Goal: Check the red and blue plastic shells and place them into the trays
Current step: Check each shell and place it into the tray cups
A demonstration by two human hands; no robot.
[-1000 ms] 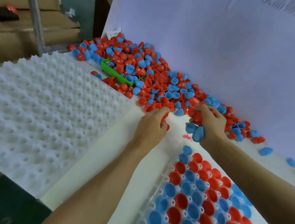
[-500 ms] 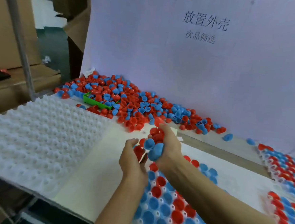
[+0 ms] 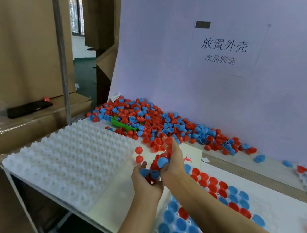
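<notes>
Two hands meet at the centre of the frame over a scooped load of shells, so the step in hand looks like checking a fresh handful before setting pieces into a tray. The left hand (image 3: pixel 146 183) lies palm up, fingers loosely cupped, cradling a few blue and red shells (image 3: pixel 152 173). The right hand (image 3: pixel 173 162) stands above it, fingers curled round a column of red shells and one blue shell (image 3: pixel 163 162) near the heel of the palm. Just left of the hands, two red shells (image 3: pixel 139 154) show one above the other against the white surface; whether they are falling or lying there I cannot tell.

Most loose stock sits in a long heap (image 3: pixel 166 128) along the foot of the white backboard, across the middle of the frame, partly burying a small green tray (image 3: pixel 120 124). At lower right a filled tray (image 3: pixel 215 204) already carries rows of red and blue shells, with some pockets free toward its right side. At left centre lies an empty white dimpled tray (image 3: pixel 68 163).

By my judgement the next move calls for turning single shells to look them over, then seating sound ones in free pockets, while keeping the rest from spilling out of the cupped palm.
</notes>
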